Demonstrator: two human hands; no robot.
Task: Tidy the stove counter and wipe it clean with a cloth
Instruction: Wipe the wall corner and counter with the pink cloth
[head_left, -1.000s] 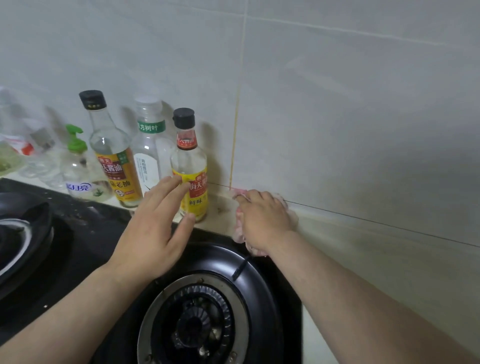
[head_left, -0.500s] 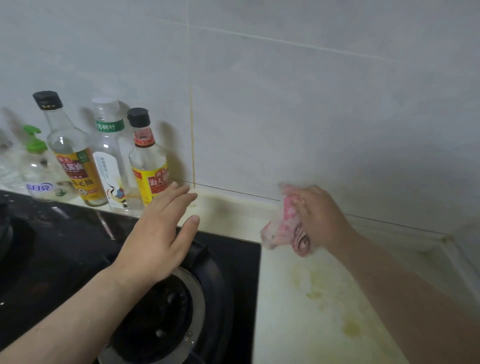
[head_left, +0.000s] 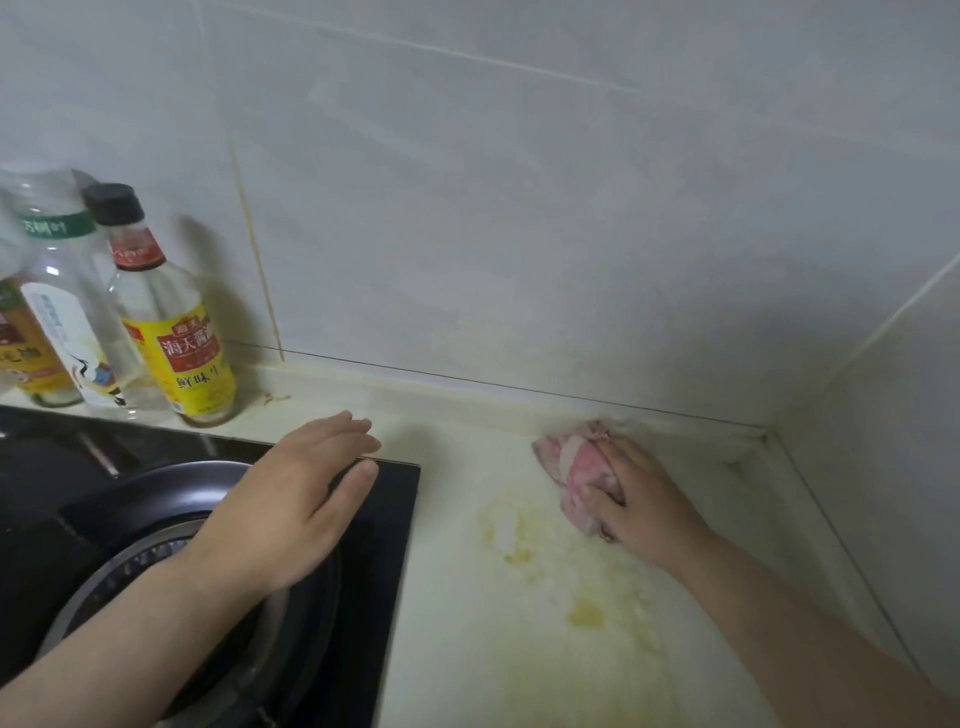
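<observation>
Head view: within 1 second the right hand (head_left: 644, 504), fingers curled round the pink cloth (head_left: 569, 462), has carried it from beside the bottles (head_left: 176, 332) to the counter's (head_left: 457, 665) back edge, near the corner. Left hand (head_left: 291, 509) flat, empty, over the stove (head_left: 397, 499). Yellow stains (head_left: 587, 616) not yet wiped.

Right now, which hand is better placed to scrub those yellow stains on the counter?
The right hand: it grips the pink cloth, pressed on the counter just beyond the yellow stains. The left hand is empty, fingers straight, over the stove edge.
</observation>
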